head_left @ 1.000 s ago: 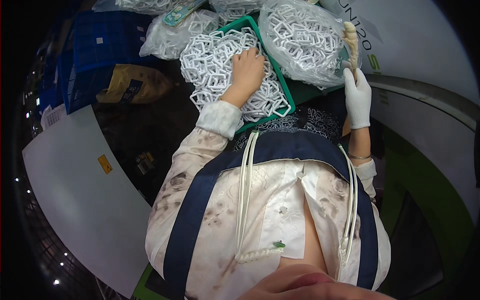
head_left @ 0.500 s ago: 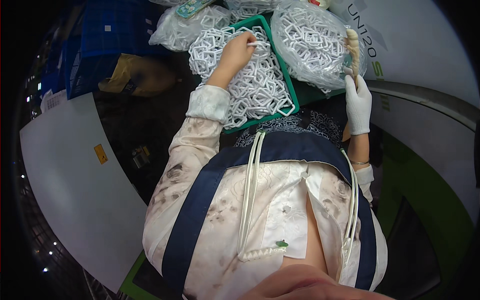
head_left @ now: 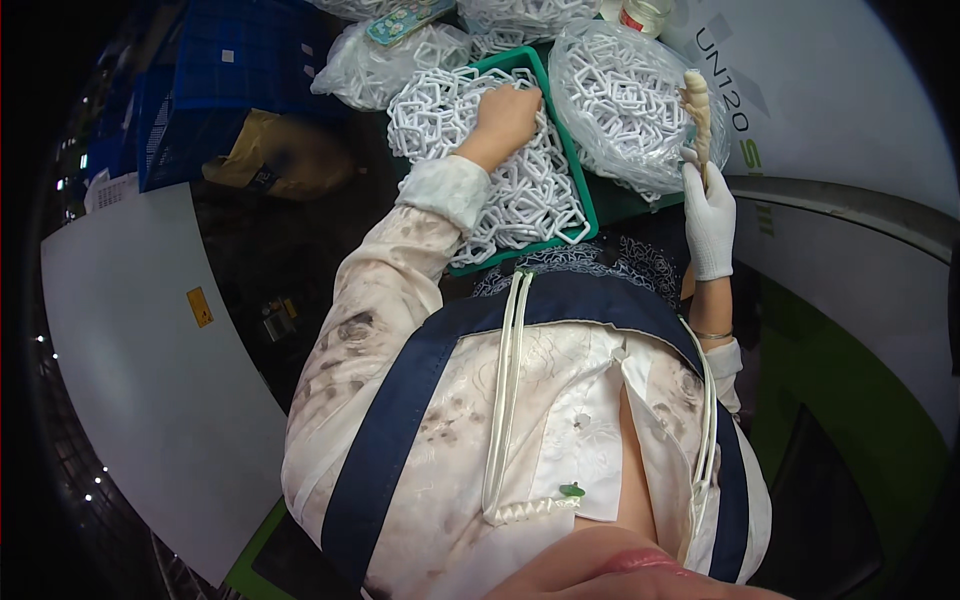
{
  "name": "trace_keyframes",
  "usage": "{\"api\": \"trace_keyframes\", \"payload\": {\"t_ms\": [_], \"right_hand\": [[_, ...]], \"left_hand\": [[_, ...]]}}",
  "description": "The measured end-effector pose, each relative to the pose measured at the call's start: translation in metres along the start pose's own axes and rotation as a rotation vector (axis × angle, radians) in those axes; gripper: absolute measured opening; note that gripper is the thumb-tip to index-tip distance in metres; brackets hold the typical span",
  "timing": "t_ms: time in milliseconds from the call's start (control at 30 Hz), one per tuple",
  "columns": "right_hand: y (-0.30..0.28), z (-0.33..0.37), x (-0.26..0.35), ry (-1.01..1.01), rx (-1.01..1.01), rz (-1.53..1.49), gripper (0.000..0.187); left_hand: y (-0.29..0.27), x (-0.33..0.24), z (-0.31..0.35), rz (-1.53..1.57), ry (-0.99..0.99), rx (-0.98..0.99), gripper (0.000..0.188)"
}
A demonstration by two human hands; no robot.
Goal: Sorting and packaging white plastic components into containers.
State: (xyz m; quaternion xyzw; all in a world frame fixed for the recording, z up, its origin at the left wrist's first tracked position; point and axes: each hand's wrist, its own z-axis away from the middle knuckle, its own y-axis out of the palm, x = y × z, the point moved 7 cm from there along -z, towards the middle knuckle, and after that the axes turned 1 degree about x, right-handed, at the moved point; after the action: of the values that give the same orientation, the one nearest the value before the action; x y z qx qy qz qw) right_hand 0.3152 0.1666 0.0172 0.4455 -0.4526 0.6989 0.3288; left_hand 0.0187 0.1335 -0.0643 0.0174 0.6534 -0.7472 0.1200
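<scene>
My bare left hand is closed over a green tray heaped with white plastic links, shaped like angular loops. Its fingertips are turned away, so what they pinch is hidden. On the right, my right hand, in a white knitted glove, grips the thin lower end of an upright stick with a cream-coloured wrapped head. That hand is beside a clear plastic bag full of similar white links.
More clear bags of white links lie behind the tray, one topped by a floral-patterned flat thing. A glass jar stands at the back. Blue crates are at the left, a pale machine panel at the right.
My left hand has moved right and slightly nearer over the tray; the link seen at its fingertips before is out of sight. My right hand still holds the stick, nearly unmoved.
</scene>
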Motion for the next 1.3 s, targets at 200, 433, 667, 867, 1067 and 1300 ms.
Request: {"api": "trace_keyframes", "payload": {"t_ms": [200, 433, 667, 867, 1067, 1300], "right_hand": [[0.018, -0.004, 0.004, -0.03, 0.071, 0.007, 0.032], [0.073, -0.007, 0.029, -0.062, 0.311, -0.097, 0.04], [0.108, 0.0, 0.088, -0.272, 0.245, -0.183, 0.044], [0.086, 0.0, 0.092, -0.135, 0.308, -0.411, 0.042], [0.077, 0.006, 0.103, -0.207, 0.197, -0.262, 0.031], [0.058, 0.006, 0.104, -0.195, 0.242, -0.009, 0.028]], "left_hand": [[-0.021, 0.043, 0.023, 0.565, -0.231, -0.133, 0.032], [-0.036, 0.046, 0.051, 1.435, -0.378, -0.224, 0.038], [-0.08, -0.07, 0.062, 1.519, -0.082, -0.196, 0.032], [-0.101, -0.077, 0.064, 1.78, -0.052, -0.317, 0.026], [-0.1, -0.111, 0.062, 2.115, 0.0, -0.153, 0.027], [-0.138, -0.106, 0.06, 0.769, 0.212, -0.452, 0.028]]}}
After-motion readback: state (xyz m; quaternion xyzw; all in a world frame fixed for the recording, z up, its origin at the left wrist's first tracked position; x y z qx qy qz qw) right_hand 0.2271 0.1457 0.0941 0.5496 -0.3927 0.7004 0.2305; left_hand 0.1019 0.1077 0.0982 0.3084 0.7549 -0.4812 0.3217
